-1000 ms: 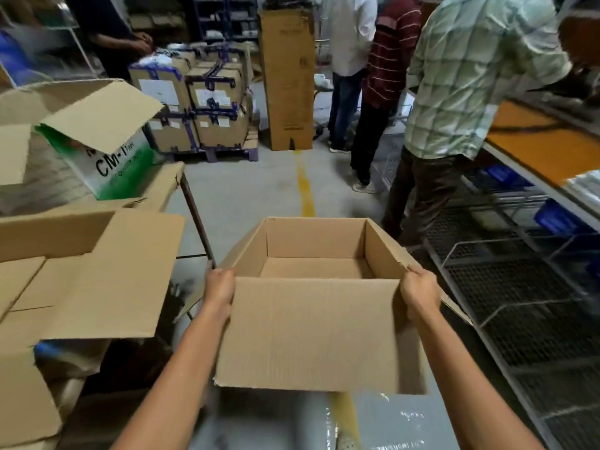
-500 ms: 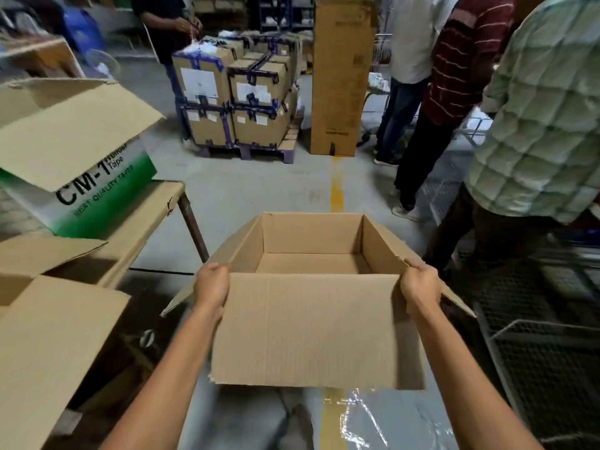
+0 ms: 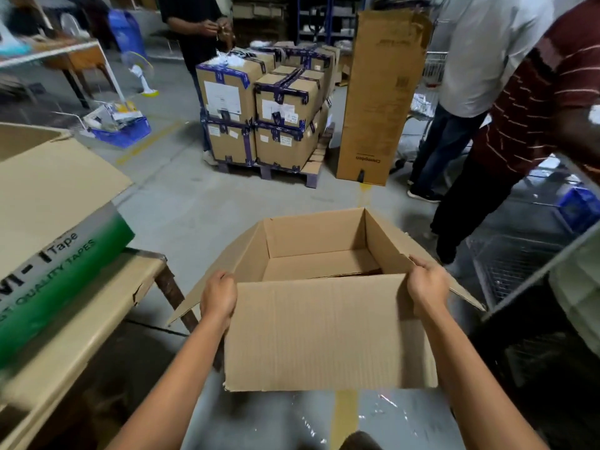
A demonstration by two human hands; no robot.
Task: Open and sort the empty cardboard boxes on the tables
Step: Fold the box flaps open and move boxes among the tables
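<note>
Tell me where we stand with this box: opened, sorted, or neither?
Done: the cardboard box has its flaps folded out and looks empty inside. In hand: the left hand and right hand grip its near corners, holding it above the floor. Left: it sits on no table yet; the table at left holds a green-printed box, flap open.

Our left hand (image 3: 218,297) and right hand (image 3: 427,285) grip the two near corners of the cardboard box (image 3: 324,336).

We reach both bare forearms forward from the bottom of the view, drawing closer together toward the wrists, which look fairly straight. Our left hand shows its back to us, fingers curled over the corner edge with the tips hidden. Our right hand wraps its fingers over the opposite corner, knuckles uppermost.
</note>
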